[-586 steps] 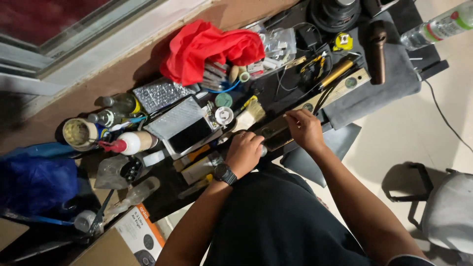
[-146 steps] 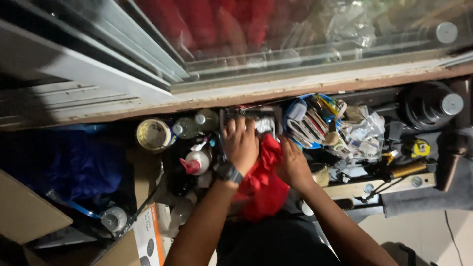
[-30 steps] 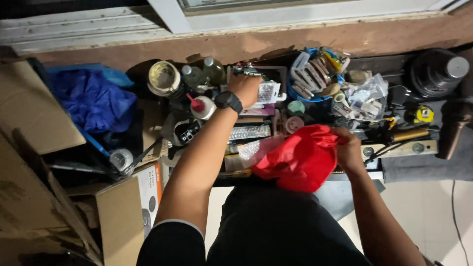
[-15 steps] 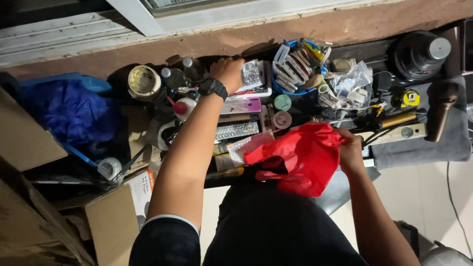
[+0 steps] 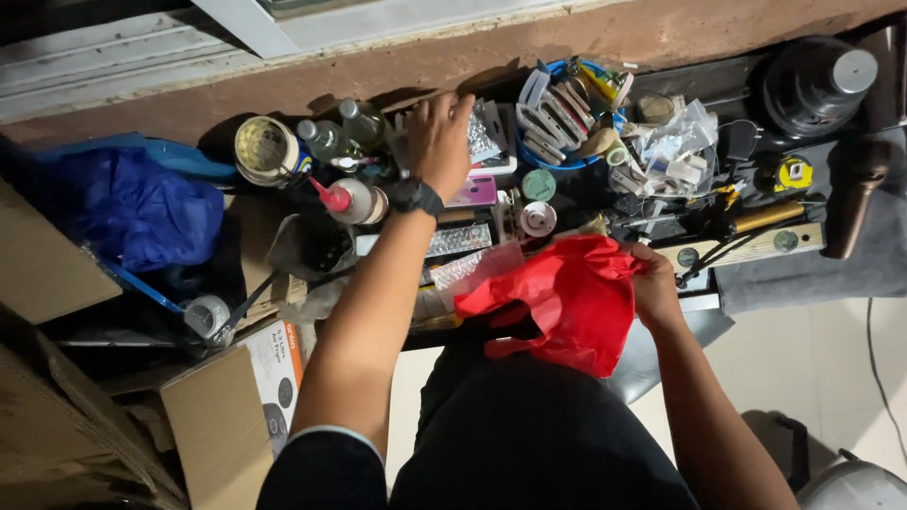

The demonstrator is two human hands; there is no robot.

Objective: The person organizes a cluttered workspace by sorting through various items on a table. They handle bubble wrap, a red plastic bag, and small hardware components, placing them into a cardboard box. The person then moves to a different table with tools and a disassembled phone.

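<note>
Nearest, one red bag [image 5: 565,300] of thin, crumpled plastic hangs over the bench's front edge, above the person's dark lap. The right hand [image 5: 654,285] holds the bag's right side, fingers curled into the folds and pinching it. One cardboard box [image 5: 236,416] with an orange side sits low on the left, with more brown cardboard beside it.

The bench [image 5: 850,264] is dark and crowded, its right end covered by a grey mat. On it lie one wooden level [image 5: 746,248], one yellow tape measure [image 5: 794,173], one white squeeze bottle with a red nozzle [image 5: 351,199] and a blue heap of soft plastic [image 5: 132,212].

Farther back, the left hand [image 5: 439,142], a black watch [image 5: 414,195] on its wrist, rests palm down on a shiny silver packet [image 5: 484,142]; its fingers lie close together, flat, gripping nothing. Left of it stand two glass bottles [image 5: 326,140] and one open round tin [image 5: 266,151]. Right of it sits one blue bowl [image 5: 562,104] full of small parts, then clear bags [image 5: 671,151] and one black round weight [image 5: 817,85].

Behind runs a brown ledge [image 5: 661,33], then a pale window frame [image 5: 283,19].
</note>
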